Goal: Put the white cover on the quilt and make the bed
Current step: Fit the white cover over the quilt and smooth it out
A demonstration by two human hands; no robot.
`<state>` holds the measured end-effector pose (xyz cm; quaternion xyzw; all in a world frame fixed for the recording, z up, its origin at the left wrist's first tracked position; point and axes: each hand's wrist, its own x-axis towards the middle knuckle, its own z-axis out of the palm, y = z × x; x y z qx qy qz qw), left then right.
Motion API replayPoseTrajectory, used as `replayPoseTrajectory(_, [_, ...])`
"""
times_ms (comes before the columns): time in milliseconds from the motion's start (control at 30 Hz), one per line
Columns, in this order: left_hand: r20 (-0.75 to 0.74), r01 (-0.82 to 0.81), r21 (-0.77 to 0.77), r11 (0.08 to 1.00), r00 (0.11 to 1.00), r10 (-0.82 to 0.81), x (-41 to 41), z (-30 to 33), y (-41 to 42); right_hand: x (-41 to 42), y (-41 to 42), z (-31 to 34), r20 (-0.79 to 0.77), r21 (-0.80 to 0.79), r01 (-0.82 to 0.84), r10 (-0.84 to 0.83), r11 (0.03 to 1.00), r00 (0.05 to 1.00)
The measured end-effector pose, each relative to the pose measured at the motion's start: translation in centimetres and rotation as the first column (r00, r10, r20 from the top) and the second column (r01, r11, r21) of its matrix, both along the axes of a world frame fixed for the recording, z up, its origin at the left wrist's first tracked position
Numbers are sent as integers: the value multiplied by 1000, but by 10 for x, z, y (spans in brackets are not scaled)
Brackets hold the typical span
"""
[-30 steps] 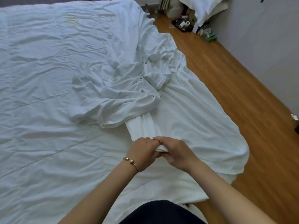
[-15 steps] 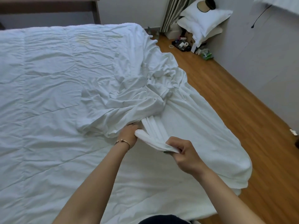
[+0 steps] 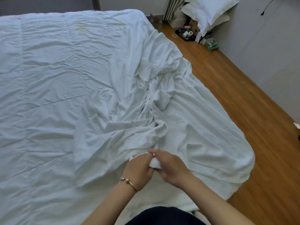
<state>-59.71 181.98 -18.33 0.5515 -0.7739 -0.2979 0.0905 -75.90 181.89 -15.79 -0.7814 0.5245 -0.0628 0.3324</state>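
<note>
cover [image 3: 129, 132] bunched, gripped by two hands, seemingly.

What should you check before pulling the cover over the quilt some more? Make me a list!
1. Both hands holding cloth: ok. The left hand and right hand grip a white bunch together.
2. Which corner is in the grip: cannot tell, the fingers hide it.
3. Cover lying flat: not ok, it is bunched and creased in the middle of the bed.
4. Quilt spread out: ok on the left part; under the cover, cannot tell.
5. Cloth on the bed: not ok, the right edge hangs toward the floor.
</note>
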Motion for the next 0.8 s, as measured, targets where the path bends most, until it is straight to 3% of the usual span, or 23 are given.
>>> replayPoseTrajectory(67, [-196,-43,30,999,979,48,11,-9,6,5,-4,-2,33,17,71,-71,997,997])
replayPoseTrajectory(133, [-315,31,94,995,949,0,28,-20,7,6,-5,-1,-29,46,28,-27,999,999])
replayPoseTrajectory(233, [-525,113,311,944,848,72,48,-23,-3,4,-9,6,-80,17,-17,19,1000,997])
replayPoseTrajectory(267, [-583,58,332,942,797,157,51,-23,-9,1,-11,9,-74,3,-12,12,1000,997])
replayPoseTrajectory(300, [-615,-65,258,964,758,216,52,-25,-16,-1,-14,12,-66,-12,-10,9,1000,998])
replayPoseTrajectory(367, [-456,-313,-51,948,852,257,45,-30,-35,-3,-16,16,-52,-26,-22,21,999,998])
replayPoseTrajectory(400, [-286,-312,-122,942,920,268,39,-29,-46,-2,-15,16,-57,-21,-36,34,999,998])
replayPoseTrajectory(467, [40,-149,-15,989,988,149,24,-31,-69,1,-11,15,-71,-4,-46,45,999,996])
replayPoseTrajectory(567, [311,66,97,993,946,-93,9,-49,-97,-4,-11,9,-60,41,27,-25,999,998])
replayPoseTrajectory(667, [343,81,65,995,934,-98,6,-61,-113,-14,-8,3,-24,94,141,-140,986,990])
replayPoseTrajectory(800, [137,-167,0,986,977,165,37,-57,-144,-13,-2,-5,-70,204,252,-242,946,968])
